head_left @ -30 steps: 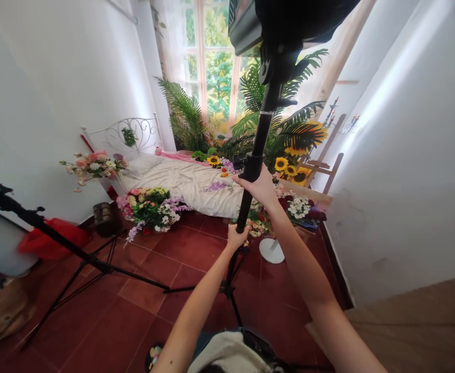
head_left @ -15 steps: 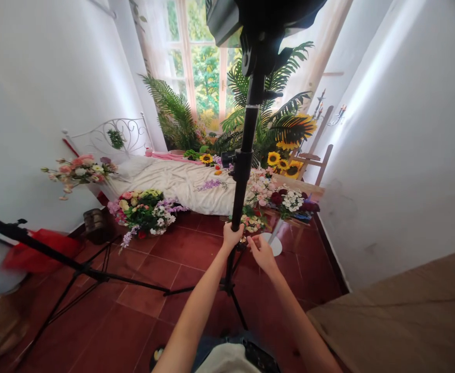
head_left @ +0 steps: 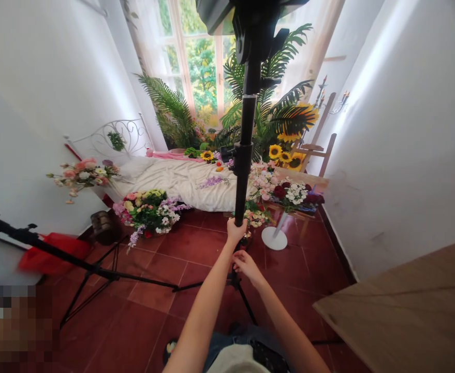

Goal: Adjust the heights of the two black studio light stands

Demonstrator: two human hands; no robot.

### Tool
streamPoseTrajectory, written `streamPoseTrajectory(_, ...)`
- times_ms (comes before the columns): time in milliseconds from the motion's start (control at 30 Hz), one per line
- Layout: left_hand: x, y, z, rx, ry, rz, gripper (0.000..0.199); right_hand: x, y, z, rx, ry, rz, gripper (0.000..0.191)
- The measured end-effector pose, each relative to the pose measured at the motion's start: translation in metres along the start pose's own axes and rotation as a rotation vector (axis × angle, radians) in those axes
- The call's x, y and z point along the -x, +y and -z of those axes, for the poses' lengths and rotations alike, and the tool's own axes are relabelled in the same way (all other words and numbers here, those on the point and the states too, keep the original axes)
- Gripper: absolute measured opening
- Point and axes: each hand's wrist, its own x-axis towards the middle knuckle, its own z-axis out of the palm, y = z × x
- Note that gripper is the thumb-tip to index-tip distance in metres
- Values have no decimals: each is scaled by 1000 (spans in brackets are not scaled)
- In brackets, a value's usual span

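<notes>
The stand (head_left: pixel 241 194) rises through the middle of the frame, in front of the bed (head_left: pixel 180 182), the left hand (head_left: pixel 236 230) around its pole and the right hand (head_left: pixel 246 264) just below. Behind the bed, at upper centre, palm leaves (head_left: pixel 169 106) stand before the window (head_left: pixel 202 67), with sunflowers (head_left: pixel 276 152) and an easel (head_left: pixel 313 148) to their right. Another stand (head_left: pixel 68 257) slants across the lower left, below a flower cluster (head_left: pixel 153 210) at the bed's near side.

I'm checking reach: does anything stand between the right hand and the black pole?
Nothing visible does: the right hand is close by the black pole, just below the left hand gripping it; right-hand contact is unclear.
</notes>
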Motion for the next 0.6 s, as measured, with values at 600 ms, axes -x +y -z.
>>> streamPoseTrajectory(600,-1,-8,-2,-41,3,-81,30,4,-33,12,-378,-131,-138,33)
